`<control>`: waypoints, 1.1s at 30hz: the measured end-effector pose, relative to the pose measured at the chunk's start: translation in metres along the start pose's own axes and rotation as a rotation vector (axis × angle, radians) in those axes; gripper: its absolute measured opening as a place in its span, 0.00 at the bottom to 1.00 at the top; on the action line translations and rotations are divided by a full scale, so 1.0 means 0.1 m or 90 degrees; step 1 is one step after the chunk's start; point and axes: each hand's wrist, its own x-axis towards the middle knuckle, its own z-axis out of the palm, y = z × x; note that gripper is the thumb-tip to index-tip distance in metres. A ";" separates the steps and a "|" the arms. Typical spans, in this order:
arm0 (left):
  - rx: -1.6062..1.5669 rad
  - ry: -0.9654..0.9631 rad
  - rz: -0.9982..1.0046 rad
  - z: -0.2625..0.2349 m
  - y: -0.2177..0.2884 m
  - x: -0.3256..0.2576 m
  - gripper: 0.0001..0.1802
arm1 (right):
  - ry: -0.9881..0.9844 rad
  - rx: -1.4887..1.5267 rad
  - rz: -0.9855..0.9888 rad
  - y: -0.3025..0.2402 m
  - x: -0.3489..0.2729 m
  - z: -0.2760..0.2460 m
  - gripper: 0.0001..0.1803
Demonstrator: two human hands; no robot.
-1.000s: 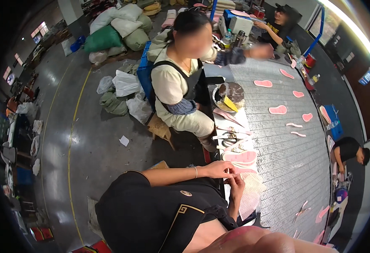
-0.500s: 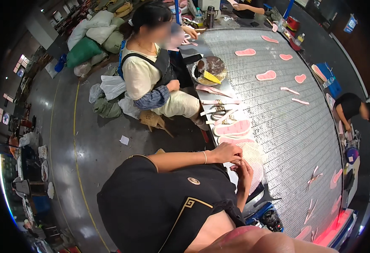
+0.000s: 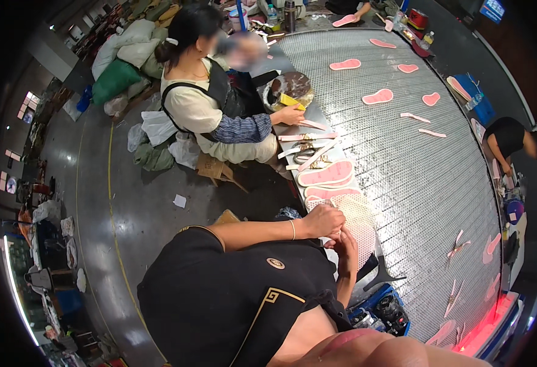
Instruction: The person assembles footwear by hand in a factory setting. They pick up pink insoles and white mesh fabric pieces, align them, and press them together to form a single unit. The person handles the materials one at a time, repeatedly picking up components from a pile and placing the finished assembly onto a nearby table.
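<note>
My left hand is closed, its fingertips meeting those of my right hand over the near edge of the bench. The fingers of my right hand are curled in too. Whatever lies between them is too small or hidden to make out. Just beyond both hands rests a pale perforated sheet. Farther along the bench lie pink insoles with light rims, partly stacked. Several pink-and-white straps are spread past them.
A grey mesh conveyor carries spaced pink insoles and straps. A co-worker sits at the far left, one hand at a yellow brush-like tool by a round basin. A blue crate stands near my right arm.
My hands stay together, nearly unchanged, while the view shifts slightly. The co-worker leans forward and has brought a hand from the lap to the yellow tool at the basin.
</note>
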 end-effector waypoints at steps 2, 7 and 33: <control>0.000 -0.021 0.021 -0.10 0.02 0.09 0.07 | -0.002 -0.018 -0.001 -0.05 0.04 0.03 0.30; 0.000 -0.032 0.038 -0.06 -0.14 0.26 0.07 | 0.023 -0.039 -0.016 -0.17 0.15 0.05 0.33; -0.216 -0.151 0.045 0.18 -0.36 0.79 0.05 | 0.157 0.123 -0.059 -0.19 0.26 -0.17 0.20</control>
